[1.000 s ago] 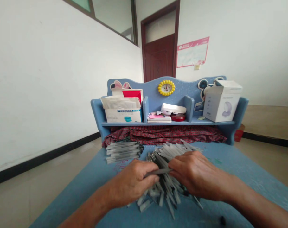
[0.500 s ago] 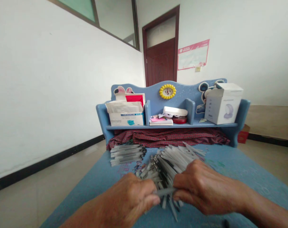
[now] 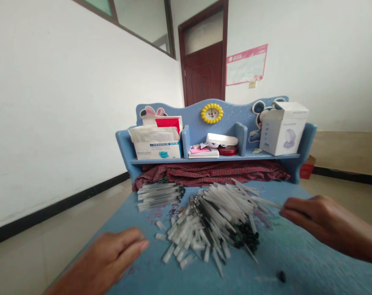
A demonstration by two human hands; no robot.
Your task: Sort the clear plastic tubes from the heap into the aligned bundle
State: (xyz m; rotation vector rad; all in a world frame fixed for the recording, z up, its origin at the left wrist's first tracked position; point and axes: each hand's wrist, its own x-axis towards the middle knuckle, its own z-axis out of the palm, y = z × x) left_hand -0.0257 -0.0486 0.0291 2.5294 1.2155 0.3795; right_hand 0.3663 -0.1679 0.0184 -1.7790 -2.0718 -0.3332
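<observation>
My left hand [image 3: 112, 256] is at the lower left, above the blue table [image 3: 161, 274], thumb and fingers pressed together. Anything held there is too hidden to make out. On the right, my right hand [image 3: 317, 215] pinches the end of a slim translucent pen barrel [image 3: 267, 201], which points left towards the pile. Between the hands lies a heap of translucent pen barrels [image 3: 231, 200]. Short clear caps [image 3: 186, 233] are scattered at its front left, and small black pieces [image 3: 247, 237] at its right. At the back left, several pens [image 3: 158, 196] lie in a neat row.
A blue shelf [image 3: 215, 161] spans the table's back, carrying a mask box [image 3: 156, 149], a white carton [image 3: 285, 131], papers [image 3: 202, 153] and a red round tin [image 3: 228, 151]. Checked cloth [image 3: 204, 173] is bunched below. A black piece [image 3: 281, 276] lies near the front.
Both hands were together at a grey pen piece over the heap. They have parted, left hand to the left, right hand to the right, uncovering the heap. The view has shifted slightly.
</observation>
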